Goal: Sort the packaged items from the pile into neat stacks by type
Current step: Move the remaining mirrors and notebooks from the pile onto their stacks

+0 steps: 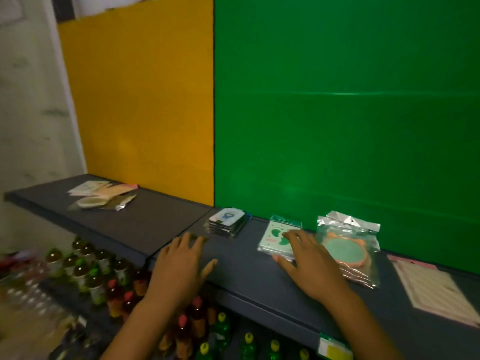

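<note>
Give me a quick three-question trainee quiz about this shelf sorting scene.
1. True or false: the right hand rests on the white square packet with green blobs.
2. Which lies nearest the yellow wall panel: A, the loose pile of pale packets; B, the clear bags holding round orange-rimmed items; C, the pink striped sheets?
3. What does the left hand hold?

Key: 1 true; 2 A; 3 nothing, its fingers are spread.

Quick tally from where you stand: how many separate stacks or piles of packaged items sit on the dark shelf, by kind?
Blue-print card packs: 1 stack
Green-splotch white packs: 1 stack
Orange-rimmed round items in clear bags: 1 stack
Pink striped flat packs: 1 stack
Unsorted mixed pile: 1
Total: 5
</note>
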`<action>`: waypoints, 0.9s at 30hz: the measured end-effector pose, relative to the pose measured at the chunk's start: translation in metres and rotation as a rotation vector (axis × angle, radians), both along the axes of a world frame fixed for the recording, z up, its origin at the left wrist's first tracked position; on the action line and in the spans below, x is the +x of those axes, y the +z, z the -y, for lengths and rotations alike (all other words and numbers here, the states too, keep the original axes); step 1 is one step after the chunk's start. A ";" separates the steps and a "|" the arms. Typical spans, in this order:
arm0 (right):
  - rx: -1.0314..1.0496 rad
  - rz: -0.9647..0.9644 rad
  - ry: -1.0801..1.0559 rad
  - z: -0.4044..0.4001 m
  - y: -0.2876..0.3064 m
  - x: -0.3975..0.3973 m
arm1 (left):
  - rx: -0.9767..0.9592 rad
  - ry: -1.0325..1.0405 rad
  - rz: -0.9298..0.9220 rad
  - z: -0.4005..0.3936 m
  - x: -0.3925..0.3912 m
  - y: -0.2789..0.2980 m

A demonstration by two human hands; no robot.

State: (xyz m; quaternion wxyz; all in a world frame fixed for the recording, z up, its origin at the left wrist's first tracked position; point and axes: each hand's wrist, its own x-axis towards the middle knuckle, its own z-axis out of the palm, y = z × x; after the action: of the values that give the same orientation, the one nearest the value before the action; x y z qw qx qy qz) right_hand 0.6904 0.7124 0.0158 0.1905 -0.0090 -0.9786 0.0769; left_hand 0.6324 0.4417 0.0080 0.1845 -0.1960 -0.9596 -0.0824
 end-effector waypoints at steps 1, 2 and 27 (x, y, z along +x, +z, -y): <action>0.001 0.003 0.028 0.017 0.000 -0.008 | -0.001 0.030 -0.003 0.019 -0.002 -0.001; -0.001 0.008 0.053 0.033 -0.001 -0.016 | -0.004 0.060 -0.011 0.037 -0.004 -0.001; -0.022 -0.032 0.513 0.287 -0.001 -0.278 | 0.080 0.470 -0.035 0.275 -0.143 0.002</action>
State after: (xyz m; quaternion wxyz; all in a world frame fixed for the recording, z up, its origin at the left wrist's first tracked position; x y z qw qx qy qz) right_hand 0.4126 0.4253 0.0149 0.1801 0.2387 -0.9449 0.1337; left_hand 0.4894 0.1668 0.0102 0.2227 0.0388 -0.9715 -0.0720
